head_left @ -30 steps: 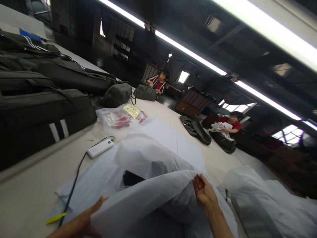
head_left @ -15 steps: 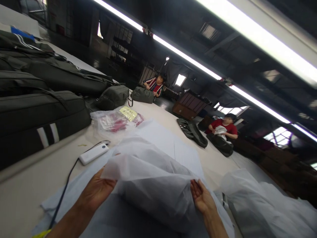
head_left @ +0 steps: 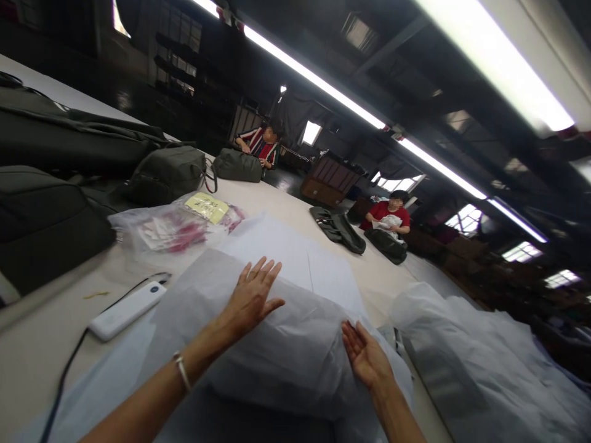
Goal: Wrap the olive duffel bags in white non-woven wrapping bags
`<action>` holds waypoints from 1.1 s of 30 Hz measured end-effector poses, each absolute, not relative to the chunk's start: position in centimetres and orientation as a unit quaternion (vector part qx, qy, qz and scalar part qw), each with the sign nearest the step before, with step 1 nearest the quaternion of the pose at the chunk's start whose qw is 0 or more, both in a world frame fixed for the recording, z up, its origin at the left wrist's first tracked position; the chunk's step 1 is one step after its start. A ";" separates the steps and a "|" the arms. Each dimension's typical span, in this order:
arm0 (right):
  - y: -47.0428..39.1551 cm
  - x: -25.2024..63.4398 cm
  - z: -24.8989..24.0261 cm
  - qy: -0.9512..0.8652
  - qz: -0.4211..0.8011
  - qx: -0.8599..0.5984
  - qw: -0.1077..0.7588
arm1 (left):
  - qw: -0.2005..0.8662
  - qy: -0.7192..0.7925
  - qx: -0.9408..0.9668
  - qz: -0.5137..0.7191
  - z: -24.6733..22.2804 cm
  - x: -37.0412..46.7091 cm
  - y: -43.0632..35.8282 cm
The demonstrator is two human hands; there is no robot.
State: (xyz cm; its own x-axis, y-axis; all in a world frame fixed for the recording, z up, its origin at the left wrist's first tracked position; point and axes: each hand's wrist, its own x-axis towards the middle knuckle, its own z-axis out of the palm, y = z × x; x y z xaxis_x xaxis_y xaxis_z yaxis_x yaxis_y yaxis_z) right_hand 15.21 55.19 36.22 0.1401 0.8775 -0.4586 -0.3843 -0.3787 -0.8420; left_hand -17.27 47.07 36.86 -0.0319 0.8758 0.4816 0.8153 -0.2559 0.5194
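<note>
A translucent white wrapping sheet (head_left: 295, 344) lies over a bulky dark item in front of me, whose kind I cannot make out through it. My left hand (head_left: 252, 298) is spread on top of the sheet, fingers apart and pointing away from me. At the sheet's right end my right hand (head_left: 367, 357) turns its palm inward, its fingers extended against the sheet's edge. Beneath and beyond the bundle lie flat white paper sheets (head_left: 295, 258) on the table (head_left: 277, 200).
To the left are a white power bank (head_left: 129, 307) with a dark cable, a clear plastic bag (head_left: 161, 231) of labels, and dark green bags (head_left: 46, 221). More wrapped items (head_left: 489, 363) lie at right. Two people (head_left: 261, 147) work further along, beside dark bags (head_left: 339, 227).
My left hand has let go of the sheet's raised left edge and now rests flat on its top. The sheet lies lower. The view has shifted right.
</note>
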 end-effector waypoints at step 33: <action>54.4 16.0 39.6 -0.262 0.584 -0.577 0.507 | 0.077 0.404 0.885 0.218 34.3 0.2 55.3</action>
State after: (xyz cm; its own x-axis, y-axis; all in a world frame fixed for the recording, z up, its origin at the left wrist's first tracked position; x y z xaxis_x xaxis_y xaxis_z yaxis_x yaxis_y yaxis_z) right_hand 16.00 54.39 39.64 0.1798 0.8948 -0.4086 -0.2908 -0.3484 -0.8911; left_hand 0.22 55.30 34.32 0.5778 0.7493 0.3236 0.6822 -0.6610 0.3125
